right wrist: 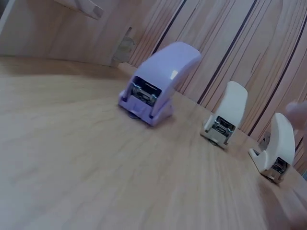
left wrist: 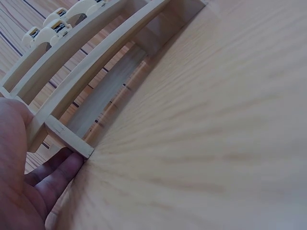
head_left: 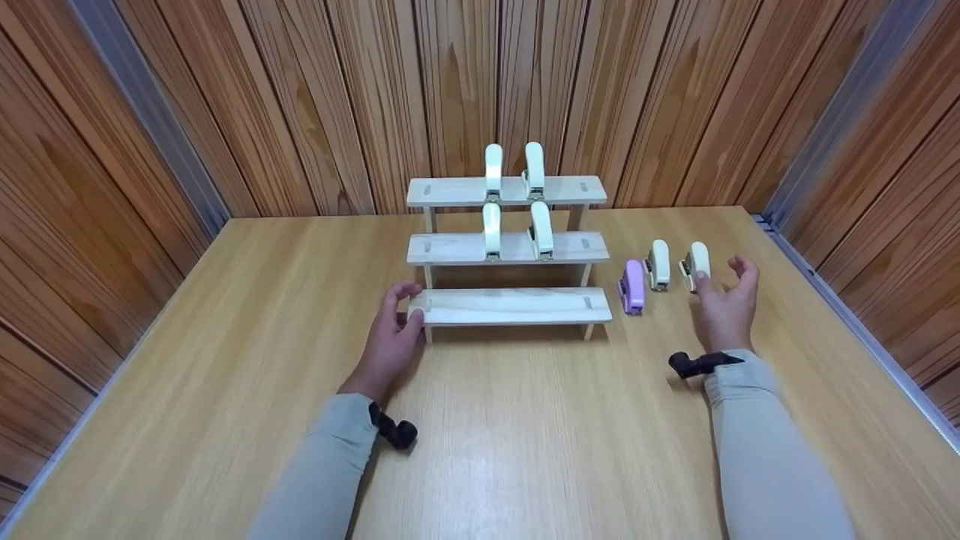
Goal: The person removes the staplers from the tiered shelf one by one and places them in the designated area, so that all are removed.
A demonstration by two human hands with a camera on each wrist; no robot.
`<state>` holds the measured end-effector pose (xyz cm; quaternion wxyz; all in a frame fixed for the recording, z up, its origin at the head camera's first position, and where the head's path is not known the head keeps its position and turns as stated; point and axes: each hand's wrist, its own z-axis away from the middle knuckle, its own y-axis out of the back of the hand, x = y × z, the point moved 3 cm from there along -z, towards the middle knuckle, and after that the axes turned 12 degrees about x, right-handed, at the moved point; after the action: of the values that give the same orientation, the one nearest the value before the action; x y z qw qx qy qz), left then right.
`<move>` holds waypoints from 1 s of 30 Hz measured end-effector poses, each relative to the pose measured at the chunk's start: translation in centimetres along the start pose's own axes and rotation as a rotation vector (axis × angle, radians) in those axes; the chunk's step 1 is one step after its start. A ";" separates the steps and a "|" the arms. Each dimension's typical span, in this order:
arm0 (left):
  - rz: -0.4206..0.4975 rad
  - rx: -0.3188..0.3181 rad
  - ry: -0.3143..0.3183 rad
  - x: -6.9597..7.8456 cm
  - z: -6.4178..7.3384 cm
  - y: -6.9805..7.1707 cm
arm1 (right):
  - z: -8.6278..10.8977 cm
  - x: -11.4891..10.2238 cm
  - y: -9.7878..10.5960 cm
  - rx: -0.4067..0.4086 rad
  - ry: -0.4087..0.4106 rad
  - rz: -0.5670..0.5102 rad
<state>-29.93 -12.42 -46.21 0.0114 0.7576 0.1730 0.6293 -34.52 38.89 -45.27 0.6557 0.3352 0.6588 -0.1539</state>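
A three-step wooden display stand (head_left: 517, 306) stands at mid-table. My left hand (head_left: 390, 334) holds the left end of its lowest board, thumb at the front and index finger behind. In the left wrist view, the other fingers (left wrist: 60, 177) lie against the stand's leg. My right hand (head_left: 726, 307) is spread at the rightmost white stapler (head_left: 696, 264), its thumb right at the stapler's near end. To the left of that stapler stand another white stapler (head_left: 658, 265) and a purple stapler (head_left: 631, 286), both upright.
Two white staplers stand on the top board (head_left: 450, 192) and two on the middle board (head_left: 450, 249). Wood-plank walls (head_left: 457, 90) enclose the back and sides of the table (head_left: 525, 450). The purple stapler stands near the stand's right end.
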 end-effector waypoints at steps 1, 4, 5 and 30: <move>0.001 0.003 0.001 0.0 0.0 0.0 | 0.3 -0.2 0.0 0.021 0.003 -0.018; 0.010 0.009 -0.011 0.0 -0.1 0.1 | 1.0 -0.8 -0.3 0.113 0.057 -0.061; 0.014 0.011 -0.016 0.1 -0.1 0.1 | 1.3 -1.0 -0.5 0.135 0.065 -0.081; 0.063 0.070 0.053 0.4 -0.3 -0.4 | 7.7 -7.0 -6.2 0.087 0.306 -0.302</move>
<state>-30.24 -11.97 -45.91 -0.0396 0.7458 0.1710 0.6426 -33.27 27.73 -40.73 0.5025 0.2800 0.7861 -0.2260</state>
